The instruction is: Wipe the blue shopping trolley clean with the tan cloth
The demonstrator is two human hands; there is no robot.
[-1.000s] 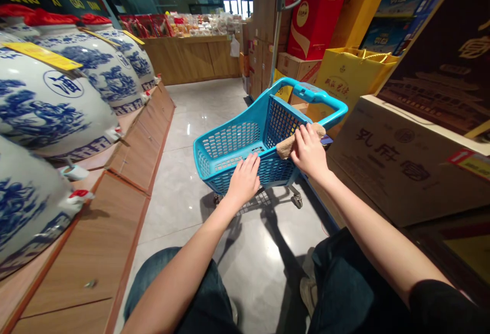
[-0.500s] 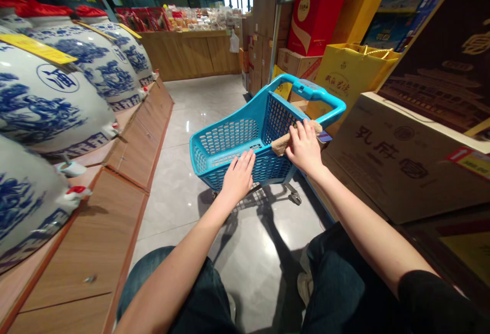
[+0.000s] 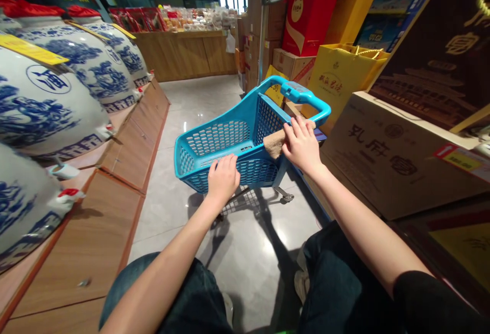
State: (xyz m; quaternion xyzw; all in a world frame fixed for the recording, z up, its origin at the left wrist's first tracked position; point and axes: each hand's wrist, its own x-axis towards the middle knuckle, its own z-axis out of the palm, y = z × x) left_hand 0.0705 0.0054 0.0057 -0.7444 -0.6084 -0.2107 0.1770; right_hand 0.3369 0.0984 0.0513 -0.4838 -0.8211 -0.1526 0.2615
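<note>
A small blue plastic shopping cart (image 3: 214, 143) with a lattice basket stands on the floor in front of me. The fingers of my left hand (image 3: 222, 178) are curled over its near rim, their tips hidden inside the basket. Higher up that rim, close to the handle (image 3: 304, 94), my right hand (image 3: 302, 145) presses a tan cloth (image 3: 273, 143) against the plastic. The cloth is draped over the edge, one end sticking out left of the fingers. My right fingers are bent over the cloth, with the thumb out of sight.
Large blue-and-white jars (image 3: 46, 94) line a wooden cabinet (image 3: 76, 242) on the left. Stacked cartons (image 3: 383, 155), a yellow gift bag (image 3: 337, 79) and a red box (image 3: 310, 13) crowd the right. A counter with packaged goods (image 3: 199, 20) stands behind, across the tiled floor (image 3: 195, 99).
The cart has shifted left in view, a little more than the surroundings have. My left hand has moved left and now curls over the rim. My right hand stays with the cloth.
</note>
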